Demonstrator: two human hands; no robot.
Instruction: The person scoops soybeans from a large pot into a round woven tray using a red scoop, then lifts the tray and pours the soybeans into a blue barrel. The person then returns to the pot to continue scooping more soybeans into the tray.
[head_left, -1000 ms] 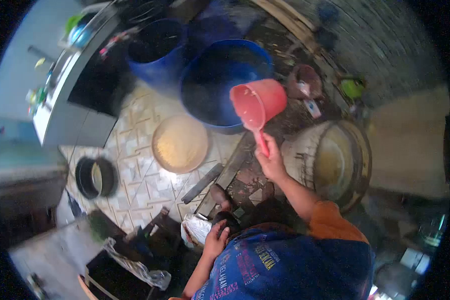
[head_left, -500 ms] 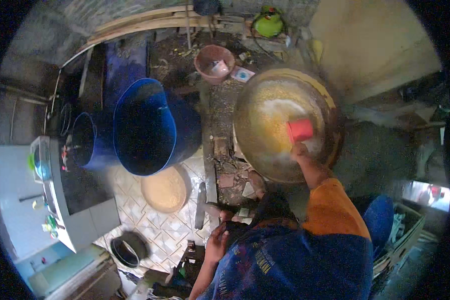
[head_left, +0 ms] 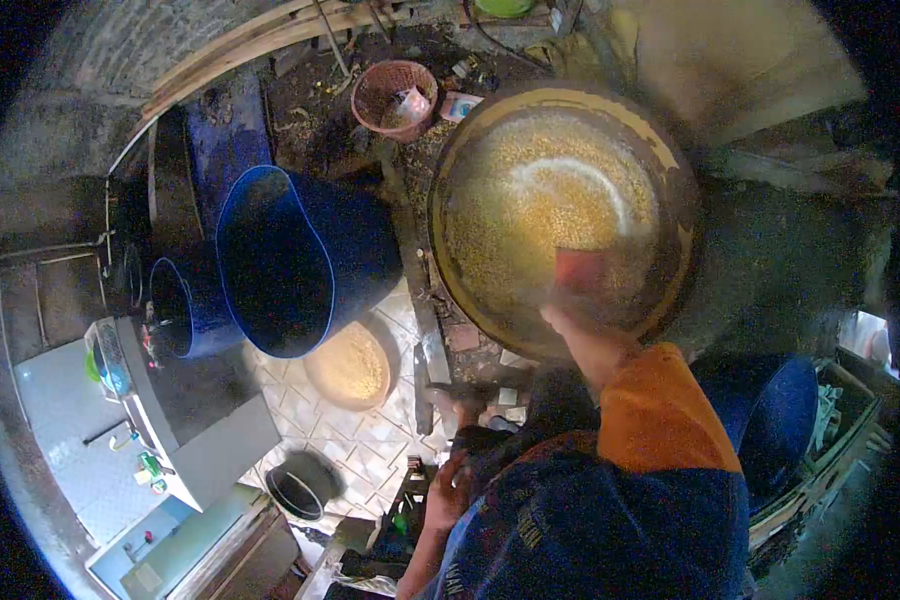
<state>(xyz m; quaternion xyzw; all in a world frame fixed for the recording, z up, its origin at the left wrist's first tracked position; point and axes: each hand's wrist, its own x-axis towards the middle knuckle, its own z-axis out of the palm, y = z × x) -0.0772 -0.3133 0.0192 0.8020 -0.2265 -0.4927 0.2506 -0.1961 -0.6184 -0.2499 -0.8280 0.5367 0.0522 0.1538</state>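
Note:
A large round pot holds pale yellow kernels or beans in liquid, with white froth curving across the surface. My right hand is closed on the handle of a red dipper, blurred by motion, whose cup is down among the kernels near the pot's close side. The handle itself is mostly hidden. Low by my leg, my left hand lies against the dark cloth at my knee, fingers loosely apart and nothing visible in them.
Left of the pot stand a big blue barrel and a smaller blue bucket. A basin of pale kernels and a black bucket rest on tiles. A pink basket sits behind; another blue barrel is at right.
The red dipper has gone from above the froth down into the kernels, slightly left and nearer me. My view has shifted, and my left hand remains by my knee.

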